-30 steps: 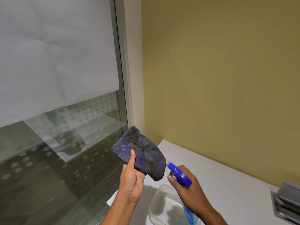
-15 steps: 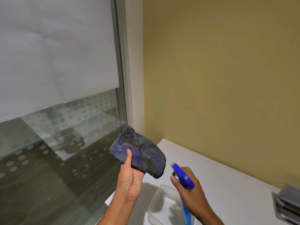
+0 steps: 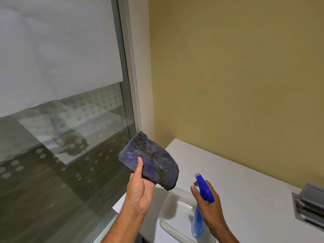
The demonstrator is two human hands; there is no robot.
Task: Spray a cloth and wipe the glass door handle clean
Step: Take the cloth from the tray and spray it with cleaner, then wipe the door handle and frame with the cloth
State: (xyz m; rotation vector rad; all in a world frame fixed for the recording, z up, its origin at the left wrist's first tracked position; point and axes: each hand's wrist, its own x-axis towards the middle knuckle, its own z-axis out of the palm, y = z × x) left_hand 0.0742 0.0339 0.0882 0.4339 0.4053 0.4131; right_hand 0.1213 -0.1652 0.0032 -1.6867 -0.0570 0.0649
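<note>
Now spray bottle (image 3: 201,204) upright, nozzle toward cloth (image 3: 150,162).

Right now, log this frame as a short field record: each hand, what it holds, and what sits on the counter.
left hand: holds folded purple-grey cloth up, thumb on front
right hand: grip around blue spray bottle, nozzle pointed toward cloth
nozzle-to-cloth: apart
counter: white; clear plastic container under the hands
door handle: not in view
</note>
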